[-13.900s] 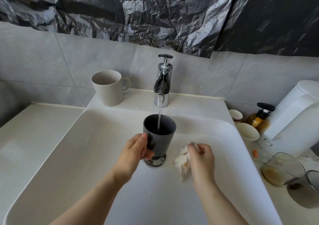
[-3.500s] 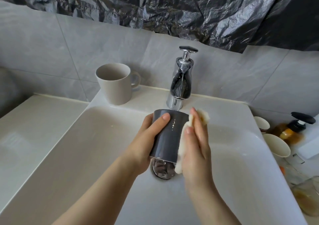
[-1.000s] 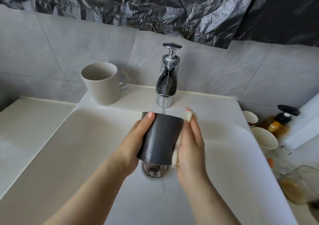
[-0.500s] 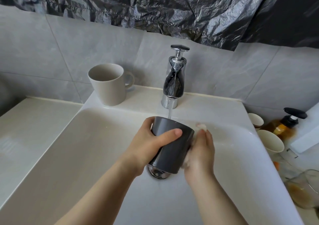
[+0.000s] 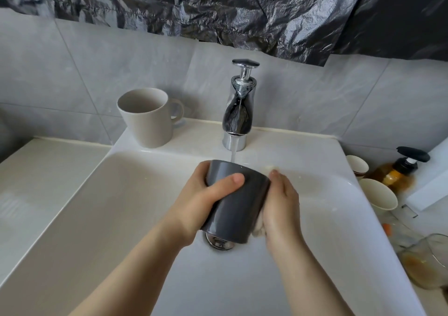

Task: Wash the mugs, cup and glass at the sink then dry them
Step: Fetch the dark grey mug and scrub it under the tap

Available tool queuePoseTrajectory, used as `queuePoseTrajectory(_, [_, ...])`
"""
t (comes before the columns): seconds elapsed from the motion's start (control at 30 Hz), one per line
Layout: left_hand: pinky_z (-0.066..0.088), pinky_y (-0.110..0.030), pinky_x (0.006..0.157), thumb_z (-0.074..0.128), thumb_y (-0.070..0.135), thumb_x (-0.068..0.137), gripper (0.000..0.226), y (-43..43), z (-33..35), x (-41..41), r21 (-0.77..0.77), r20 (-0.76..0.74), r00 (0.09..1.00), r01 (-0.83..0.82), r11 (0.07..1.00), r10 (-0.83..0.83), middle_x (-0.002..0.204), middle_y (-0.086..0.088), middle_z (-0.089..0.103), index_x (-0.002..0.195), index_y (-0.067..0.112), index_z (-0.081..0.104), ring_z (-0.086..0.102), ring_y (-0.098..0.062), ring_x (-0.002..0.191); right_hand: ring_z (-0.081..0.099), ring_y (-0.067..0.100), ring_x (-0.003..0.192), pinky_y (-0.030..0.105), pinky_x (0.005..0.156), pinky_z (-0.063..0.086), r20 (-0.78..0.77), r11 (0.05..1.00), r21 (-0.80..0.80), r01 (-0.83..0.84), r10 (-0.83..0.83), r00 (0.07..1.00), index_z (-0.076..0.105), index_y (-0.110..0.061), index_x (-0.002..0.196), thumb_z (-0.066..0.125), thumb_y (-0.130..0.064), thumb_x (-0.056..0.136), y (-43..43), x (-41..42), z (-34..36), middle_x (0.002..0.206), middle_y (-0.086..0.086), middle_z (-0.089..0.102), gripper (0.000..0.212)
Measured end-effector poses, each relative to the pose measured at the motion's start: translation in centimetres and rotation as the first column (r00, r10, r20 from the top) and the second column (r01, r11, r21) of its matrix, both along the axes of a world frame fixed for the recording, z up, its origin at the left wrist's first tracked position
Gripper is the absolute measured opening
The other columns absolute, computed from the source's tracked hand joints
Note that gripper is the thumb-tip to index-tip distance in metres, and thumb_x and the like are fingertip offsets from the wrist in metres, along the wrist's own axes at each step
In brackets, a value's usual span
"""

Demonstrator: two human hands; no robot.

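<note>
My left hand (image 5: 206,201) grips a dark grey mug (image 5: 238,206), tilted away from me over the sink (image 5: 121,218), its rim under the running water from the chrome tap (image 5: 238,112). My right hand (image 5: 282,206) presses a pale sponge (image 5: 258,228) against the mug's right side; only bits of the sponge show. A beige mug (image 5: 148,118) stands upright on the sink ledge at the back left. A stained glass (image 5: 426,262) sits on the counter at the right edge.
Right of the sink stand two pale cups (image 5: 378,195), an amber soap pump bottle (image 5: 400,172) and a white appliance (image 5: 434,180). The chrome drain (image 5: 219,243) lies under the mug. A pale counter (image 5: 36,170) extends left.
The mug has tipped forward so its rim sits under the stream. My left thumb now lies across its near side, and my right hand has slid lower along its right side.
</note>
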State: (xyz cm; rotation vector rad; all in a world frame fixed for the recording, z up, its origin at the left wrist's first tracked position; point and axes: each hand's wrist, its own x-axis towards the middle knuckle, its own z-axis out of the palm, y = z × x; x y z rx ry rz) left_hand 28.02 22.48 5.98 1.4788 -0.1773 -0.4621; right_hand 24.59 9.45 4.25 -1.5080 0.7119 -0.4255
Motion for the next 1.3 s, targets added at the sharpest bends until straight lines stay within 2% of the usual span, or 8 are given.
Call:
queuePoseTrajectory(0.17, [0.051,-0.020,0.061,0.074,0.058,0.034,0.078,0.4,0.1,0.2,0.177,0.085,0.996,0.027,0.984,-0.042,0.092,0.007,0.071,0.105,0.031,0.058,0.070,-0.008,0.075,0.043,0.040,0.062,0.058,0.075,0.049,-0.233,0.912,0.369,-0.181,0.280,0.931,0.065,-0.009,0.050,0.037,-0.028,0.092,-0.5,-0.2,-0.3,0.061,0.024,0.049,0.053])
queuePoseTrajectory(0.3, [0.051,-0.023,0.056,0.074,0.056,0.043,0.082,0.9,0.1,0.9,0.090,-0.049,0.999,-0.013,0.996,0.017,0.089,-0.005,0.073,0.111,0.013,0.061,0.070,-0.015,0.071,0.047,0.028,0.044,0.027,0.045,0.041,-0.093,0.957,0.147,-0.249,0.264,0.960,0.052,-0.010,0.082,0.035,-0.034,0.100,0.4,-0.1,0.1,0.045,0.011,0.047,0.034])
queuePoseTrajectory(0.4, [0.052,-0.032,0.066,0.067,0.050,0.063,0.054,1.4,0.3,1.2,-0.140,-0.309,0.951,-0.043,0.989,-0.002,0.083,-0.013,0.072,0.097,0.008,0.067,0.068,-0.022,0.068,0.061,0.015,0.091,0.030,0.078,0.049,0.104,0.959,-0.031,-0.281,0.282,0.954,0.058,-0.022,0.110,0.046,-0.025,0.098,1.6,-0.1,-0.3,0.096,-0.003,0.064,0.018])
queuePoseTrajectory(0.5, [0.051,-0.033,0.071,0.072,0.049,0.061,0.059,1.4,0.0,1.3,-0.129,-0.224,0.975,-0.015,0.992,-0.014,0.092,-0.014,0.072,0.104,0.008,0.066,0.068,-0.022,0.078,0.057,0.015,0.108,0.034,0.096,0.044,0.070,0.963,-0.181,-0.202,0.217,0.974,0.055,-0.021,0.118,0.044,-0.028,0.098,2.1,0.0,-0.7,0.111,-0.002,0.063,0.024])
queuePoseTrajectory(0.73, [0.052,-0.024,0.070,0.069,0.052,0.047,0.069,1.1,0.3,0.2,0.039,0.249,0.962,0.101,0.994,-0.108,0.095,0.002,0.069,0.106,0.018,0.058,0.067,-0.013,0.086,0.037,0.020,0.042,0.018,0.042,0.031,-0.088,0.890,0.450,-0.077,0.130,0.988,0.045,-0.016,0.055,0.039,-0.034,0.097,-0.1,-0.6,1.1,0.050,0.008,0.039,0.045])
queuePoseTrajectory(0.9, [0.051,-0.021,0.065,0.070,0.052,0.046,0.071,0.9,-0.1,0.5,0.018,0.235,0.970,0.065,0.998,-0.068,0.092,0.002,0.068,0.107,0.017,0.056,0.067,-0.012,0.080,0.038,0.022,0.053,0.021,0.056,0.027,-0.015,0.713,0.697,-0.076,0.121,0.993,0.045,-0.013,0.058,0.030,-0.024,0.097,-1.0,-0.7,0.7,0.058,0.010,0.040,0.044])
queuePoseTrajectory(1.17, [0.055,-0.025,0.062,0.058,0.042,0.071,0.037,1.4,-0.1,1.0,-0.306,-0.026,0.997,0.065,0.950,-0.077,0.082,-0.011,0.073,0.087,0.012,0.075,0.069,-0.020,0.073,0.039,0.024,0.033,0.026,0.038,0.035,0.193,0.978,0.101,-0.182,0.160,0.968,0.040,-0.011,0.079,0.032,-0.049,0.099,2.1,-0.3,0.3,0.038,0.007,0.040,0.043])
queuePoseTrajectory(1.3, [0.056,-0.029,0.069,0.061,0.050,0.059,0.066,1.6,-0.2,1.2,-0.284,0.025,0.998,0.060,0.957,-0.055,0.090,-0.012,0.072,0.106,0.003,0.061,0.068,-0.021,0.080,0.042,0.027,0.037,0.027,0.040,0.038,0.110,0.988,0.023,-0.151,0.148,0.983,0.047,-0.011,0.070,0.035,-0.052,0.093,2.0,-0.3,0.5,0.042,0.009,0.046,0.048])
